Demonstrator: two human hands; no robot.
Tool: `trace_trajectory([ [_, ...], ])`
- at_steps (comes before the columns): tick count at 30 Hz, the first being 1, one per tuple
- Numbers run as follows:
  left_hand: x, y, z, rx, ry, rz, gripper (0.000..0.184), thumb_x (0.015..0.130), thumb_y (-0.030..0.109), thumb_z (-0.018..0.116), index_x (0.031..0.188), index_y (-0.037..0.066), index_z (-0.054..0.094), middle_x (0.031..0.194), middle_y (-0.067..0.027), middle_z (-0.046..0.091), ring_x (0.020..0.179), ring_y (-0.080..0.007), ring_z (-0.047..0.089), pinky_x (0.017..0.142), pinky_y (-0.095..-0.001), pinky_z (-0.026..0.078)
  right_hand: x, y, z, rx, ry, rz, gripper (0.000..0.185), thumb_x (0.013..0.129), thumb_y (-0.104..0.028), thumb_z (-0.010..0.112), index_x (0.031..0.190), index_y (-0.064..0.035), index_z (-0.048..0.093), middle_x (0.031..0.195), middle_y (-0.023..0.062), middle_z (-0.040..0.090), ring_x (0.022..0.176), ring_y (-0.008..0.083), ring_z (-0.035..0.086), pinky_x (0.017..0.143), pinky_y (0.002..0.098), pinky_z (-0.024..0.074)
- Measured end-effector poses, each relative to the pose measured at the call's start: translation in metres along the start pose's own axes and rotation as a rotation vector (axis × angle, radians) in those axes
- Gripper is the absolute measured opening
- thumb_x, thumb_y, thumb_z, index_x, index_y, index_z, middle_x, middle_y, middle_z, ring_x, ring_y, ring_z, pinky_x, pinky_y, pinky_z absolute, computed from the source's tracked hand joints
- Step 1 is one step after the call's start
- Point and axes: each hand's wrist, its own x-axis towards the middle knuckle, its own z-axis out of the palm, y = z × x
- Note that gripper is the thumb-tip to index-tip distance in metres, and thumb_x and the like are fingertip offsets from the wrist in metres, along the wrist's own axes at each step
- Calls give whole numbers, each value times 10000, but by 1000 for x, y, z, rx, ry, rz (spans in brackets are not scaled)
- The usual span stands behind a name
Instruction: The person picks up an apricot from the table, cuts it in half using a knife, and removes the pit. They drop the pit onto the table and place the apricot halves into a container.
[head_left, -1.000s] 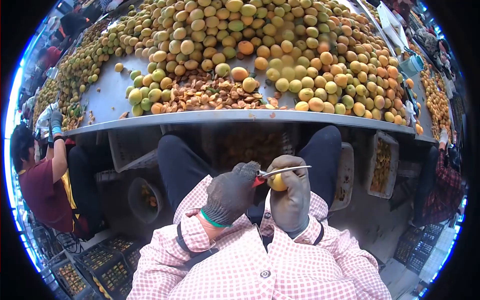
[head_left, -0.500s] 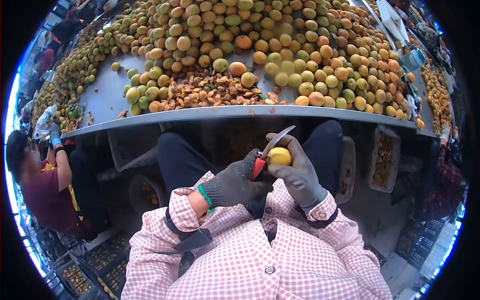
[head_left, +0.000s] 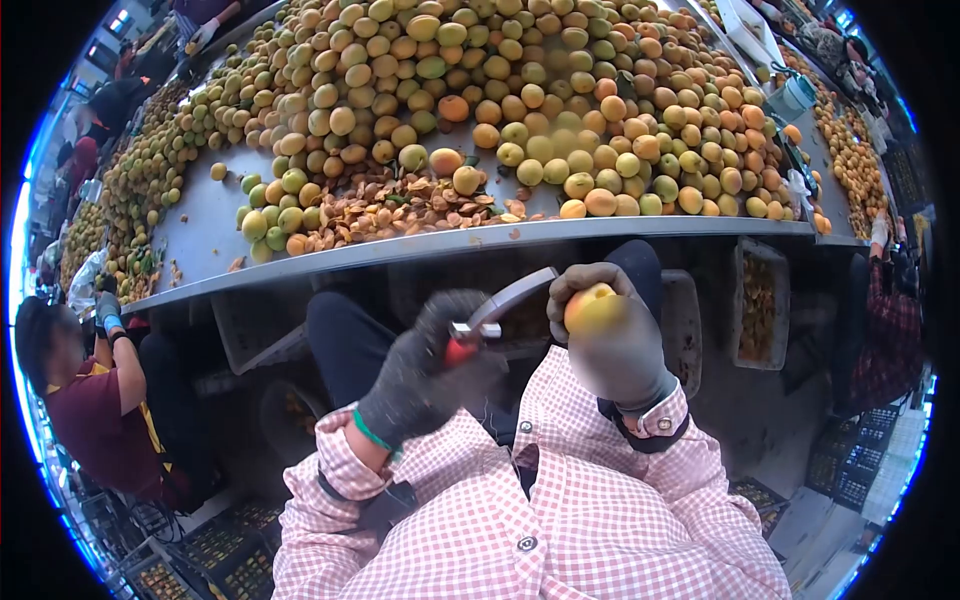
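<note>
My left hand (head_left: 425, 365), in a dark knit glove with a green cuff edge, is closed round the red handle (head_left: 460, 351) of a curved knife. Its blade (head_left: 515, 298) points up and right, with the tip close to my right hand (head_left: 617, 345). That gloved hand is wrapped round a yellow-orange fruit (head_left: 594, 309), partly hidden by a blur over the fingers. Blade and fruit are apart. Beyond both hands, a pile of brown-orange pits or pieces (head_left: 400, 208) lies on the metal table (head_left: 205, 245) among whole fruits (head_left: 640, 130).
Under the table stand a crate of pieces (head_left: 762, 305), a pale crate (head_left: 682, 330) and a round bucket (head_left: 290, 410). A co-worker in a dark red shirt (head_left: 95, 420) sits at the left, another in a checked sleeve (head_left: 893, 310) at the right. Dark crates (head_left: 855, 465) stand on the floor.
The knife has moved left, away from the fruit, and my hands are further apart. My right hand has moved slightly right and turned round the fruit. The view has shifted a little.
</note>
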Motion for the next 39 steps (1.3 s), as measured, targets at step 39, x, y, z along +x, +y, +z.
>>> trace_trajectory([
  [39, -1, -14, 14, 779, -28, 184, 316, 823, 207, 646, 1119, 106, 598, 828, -200, 645, 760, -380, 635, 625, -431, 518, 8, 15, 42, -57, -103, 10, 552, 705, -41, 774, 1173, -56, 481, 1199, 158, 587, 1209, 283, 515, 1071, 416, 332],
])
